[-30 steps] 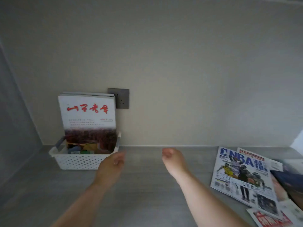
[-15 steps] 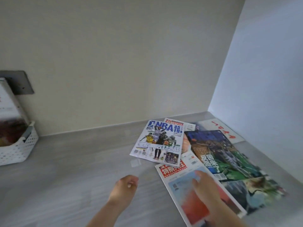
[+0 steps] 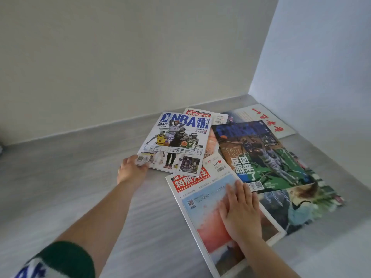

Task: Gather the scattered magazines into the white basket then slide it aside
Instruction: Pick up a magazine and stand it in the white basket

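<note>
Head view: left hand [image 3: 131,170] pinches the near-left corner of the NBA magazine [image 3: 176,141], fingers curled at its edge. Right hand [image 3: 241,211] lies flat, fingers straight, on the red-title magazine [image 3: 200,199]. Both magazines overlap in a pile with the green basketball magazine [image 3: 261,157] on the grey counter [image 3: 70,177], by the right wall corner.

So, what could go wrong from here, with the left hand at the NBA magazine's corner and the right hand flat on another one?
1. The left hand pinches only one corner of the blue-and-white NBA magazine; lifted so, it may bend or slip.
2. The right hand presses flat on the red-titled Special Focus magazine, which the NBA one and the dark green basketball magazine seem to overlap; sliding it could scatter them.
</note>
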`<state>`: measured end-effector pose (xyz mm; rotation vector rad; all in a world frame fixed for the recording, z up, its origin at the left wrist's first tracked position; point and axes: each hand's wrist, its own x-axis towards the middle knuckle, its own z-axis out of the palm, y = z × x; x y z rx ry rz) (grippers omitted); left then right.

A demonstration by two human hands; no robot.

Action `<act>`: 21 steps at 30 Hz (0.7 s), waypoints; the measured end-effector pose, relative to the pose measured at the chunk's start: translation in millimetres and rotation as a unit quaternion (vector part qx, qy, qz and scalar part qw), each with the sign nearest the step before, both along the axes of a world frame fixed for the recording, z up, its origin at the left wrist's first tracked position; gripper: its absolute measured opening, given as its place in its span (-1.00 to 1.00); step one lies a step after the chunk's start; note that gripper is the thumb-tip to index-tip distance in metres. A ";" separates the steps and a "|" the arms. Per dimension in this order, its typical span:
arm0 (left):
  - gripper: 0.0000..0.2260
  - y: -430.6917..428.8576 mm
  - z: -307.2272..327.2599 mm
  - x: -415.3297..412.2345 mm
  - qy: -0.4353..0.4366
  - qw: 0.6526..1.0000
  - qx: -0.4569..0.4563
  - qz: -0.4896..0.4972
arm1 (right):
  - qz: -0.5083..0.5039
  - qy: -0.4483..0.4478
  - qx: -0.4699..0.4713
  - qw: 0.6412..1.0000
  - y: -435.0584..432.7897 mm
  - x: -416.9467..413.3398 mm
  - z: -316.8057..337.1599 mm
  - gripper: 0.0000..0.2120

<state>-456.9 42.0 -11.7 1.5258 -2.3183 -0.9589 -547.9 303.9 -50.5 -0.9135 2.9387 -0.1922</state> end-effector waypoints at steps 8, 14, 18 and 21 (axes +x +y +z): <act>-0.40 -30.2 -6.2 -29.0 -0.068 0.998 0.012 0.006 | 0.005 -0.010 -0.005 1.000 0.4 -1.7 -2.2 -0.43; -0.29 -21.6 -3.0 -39.7 -0.084 0.996 0.022 0.031 | 0.003 -0.026 -0.005 1.000 0.8 -1.5 -1.5 -0.43; -0.58 -20.3 6.7 -45.0 -0.026 0.986 0.163 0.023 | 0.000 -0.028 -0.004 1.000 0.4 -1.0 -0.7 -0.44; -0.76 -10.5 9.7 -46.7 0.037 0.986 0.159 0.036 | -0.007 -0.033 -0.010 0.999 0.1 -1.4 -0.6 -0.44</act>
